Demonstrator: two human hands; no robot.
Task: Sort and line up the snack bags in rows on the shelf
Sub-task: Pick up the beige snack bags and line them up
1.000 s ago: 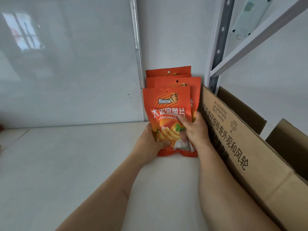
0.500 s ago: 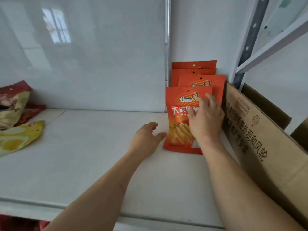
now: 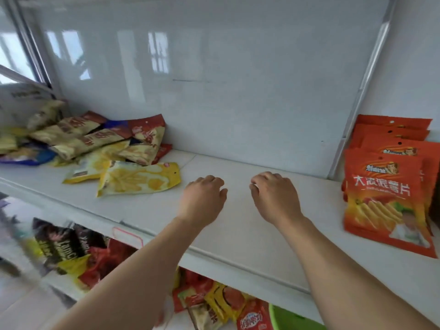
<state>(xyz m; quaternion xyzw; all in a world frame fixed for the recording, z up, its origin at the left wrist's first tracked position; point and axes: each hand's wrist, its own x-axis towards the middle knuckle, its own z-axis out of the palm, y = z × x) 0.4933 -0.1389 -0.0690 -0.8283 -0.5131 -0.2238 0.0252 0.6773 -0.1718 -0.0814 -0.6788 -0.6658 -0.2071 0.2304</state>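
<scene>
Head view: both hands hung empty over the shelf [image 3: 238, 225].
Left hand [image 3: 203, 198] and right hand [image 3: 273, 196] had fingers loosely curled; the yellow bag [image 3: 138, 179] looked light, crinkly, slippery, best pinched at its edges.

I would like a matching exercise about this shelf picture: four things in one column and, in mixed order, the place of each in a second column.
Things:
1. orange bags
2. yellow bag
3. left hand
4. green bin

Places:
A. over the bare middle of the shelf, holding nothing
B. below the shelf, at the bottom edge of the picture
C. standing in a row at the shelf's right end
D. lying flat at the front of the loose pile on the left

Pairs: 1-C, 2-D, 3-A, 4-B
</scene>
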